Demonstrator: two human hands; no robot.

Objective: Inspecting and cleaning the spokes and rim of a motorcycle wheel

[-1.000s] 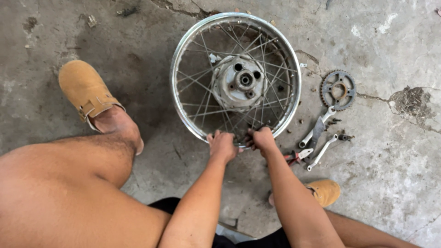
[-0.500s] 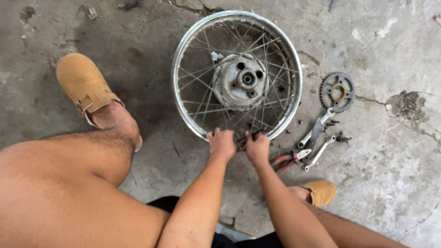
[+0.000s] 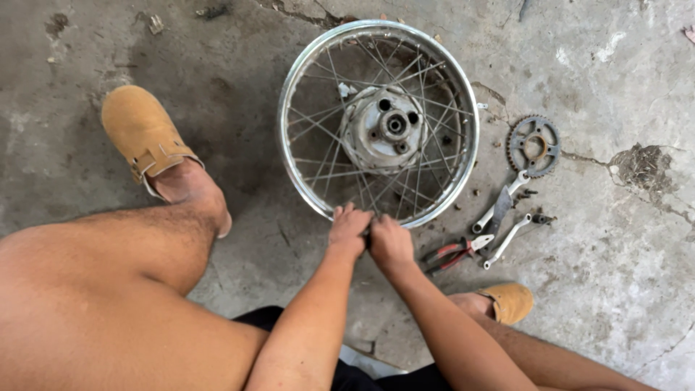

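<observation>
Head view: both sets of fingers curl shut over the near rim of the spoked wheel [image 3: 378, 123] lying flat on concrete, left hand [image 3: 348, 230] touching right hand [image 3: 391, 242]. Pliers [image 3: 455, 253], wrenches [image 3: 498, 208] and sprocket [image 3: 534, 145] lie rightward.

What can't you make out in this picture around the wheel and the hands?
- Head view: the rim stretch under the left hand and right hand; both hands cover it.
- Anything held in the fingers: hidden by the hands.
- Small bits beside the wrenches: too small.
- Right shoe: partly behind the forearm.
</observation>
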